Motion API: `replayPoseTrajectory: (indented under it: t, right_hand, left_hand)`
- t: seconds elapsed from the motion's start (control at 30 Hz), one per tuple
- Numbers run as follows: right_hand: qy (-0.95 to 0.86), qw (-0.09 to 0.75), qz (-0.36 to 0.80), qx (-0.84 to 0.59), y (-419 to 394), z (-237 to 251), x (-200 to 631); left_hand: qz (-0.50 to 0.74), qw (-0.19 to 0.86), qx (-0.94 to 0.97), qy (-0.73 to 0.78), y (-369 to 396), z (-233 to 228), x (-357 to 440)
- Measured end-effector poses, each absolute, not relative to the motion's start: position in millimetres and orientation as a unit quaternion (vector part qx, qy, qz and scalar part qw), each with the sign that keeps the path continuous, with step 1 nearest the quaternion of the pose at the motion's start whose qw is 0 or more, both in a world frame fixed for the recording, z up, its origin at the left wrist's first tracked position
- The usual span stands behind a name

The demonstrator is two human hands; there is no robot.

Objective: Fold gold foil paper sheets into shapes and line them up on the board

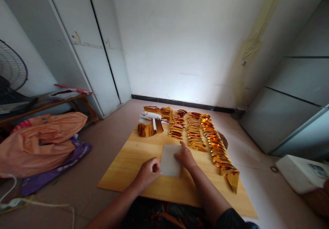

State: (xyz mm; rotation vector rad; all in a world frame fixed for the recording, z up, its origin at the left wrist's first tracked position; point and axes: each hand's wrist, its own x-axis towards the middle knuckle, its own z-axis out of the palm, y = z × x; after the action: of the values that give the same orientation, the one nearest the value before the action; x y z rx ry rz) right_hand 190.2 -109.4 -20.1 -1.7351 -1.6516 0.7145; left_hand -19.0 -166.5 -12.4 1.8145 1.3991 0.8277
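A flat greyish-white rectangular sheet (169,161) lies on the wooden board in front of me. At its lower left edge is my left hand (149,170), with fingers curled in and the fingertips at the border; whether something thin is pinched there is hidden. My right hand (185,156) grips the sheet's right edge, thumb on top and index finger stretched along the upper corner. Beyond it stand rows of folded shiny gold foil pieces (196,133), with a longer row (215,147) running down the right side.
At the board's (123,174) far left, white strips (151,115) rest by a curved gold foil sheet (146,129) and foil stacks (166,113). Orange cloth (38,143) and a cable (46,203) lie left. A white box (302,172) stands right.
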Motion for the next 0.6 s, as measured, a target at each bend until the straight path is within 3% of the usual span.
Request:
replayPoseTrajectory:
  t: [0.2,0.4,0.5,0.6]
  right_hand:
    - [-0.667,0.177,0.255,-0.677,-111.7,-3.5,194.3]
    - [-0.685,0.071,0.170,-0.705,-120.6,7.9,189.3]
    - [-0.684,0.061,0.113,-0.718,-127.6,8.6,191.0]
    - [-0.732,0.113,0.085,-0.666,-138.2,5.4,201.5]
  left_hand:
    - [0.288,0.198,0.838,0.419,-164.5,-15.1,-12.5]
    - [0.153,0.137,0.892,0.404,-146.1,-13.2,0.9]
    - [0.122,0.137,0.900,0.395,-143.5,-14.6,0.8]
    - [0.120,0.140,0.898,0.399,-143.6,-16.5,-0.4]
